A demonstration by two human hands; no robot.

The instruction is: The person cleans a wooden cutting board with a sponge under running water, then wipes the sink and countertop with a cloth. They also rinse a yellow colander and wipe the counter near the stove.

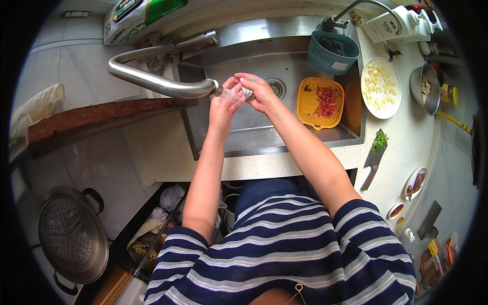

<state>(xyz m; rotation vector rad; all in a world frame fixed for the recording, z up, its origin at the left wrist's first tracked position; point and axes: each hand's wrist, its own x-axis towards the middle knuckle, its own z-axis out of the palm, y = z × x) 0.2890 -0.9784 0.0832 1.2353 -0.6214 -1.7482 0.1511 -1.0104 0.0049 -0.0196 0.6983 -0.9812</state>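
Both hands are above the stainless steel sink [251, 118], close together under the tap [164, 82]. Water runs from the spout over my left hand [223, 112], whose fingers reach towards my right. My right hand [263, 92] is curled around a small greyish-white, wet bundle [247, 92]; its material is hard to tell. The fingers of my left hand overlap the bundle's near side, and whether they grip it is unclear. Right of my hands, a yellow plastic basket [303, 108] stands in the sink, with chopped red pieces [326, 102] inside.
A teal caddy [314, 51] hangs at the sink's back right. On the right counter are a plate [375, 112] of peeled garlic cloves, a steel bowl [431, 89] and a cleaver [375, 158] bearing chopped greens. A wooden board [95, 118] juts in from the left. A steamer pan [68, 232] stands lower left.
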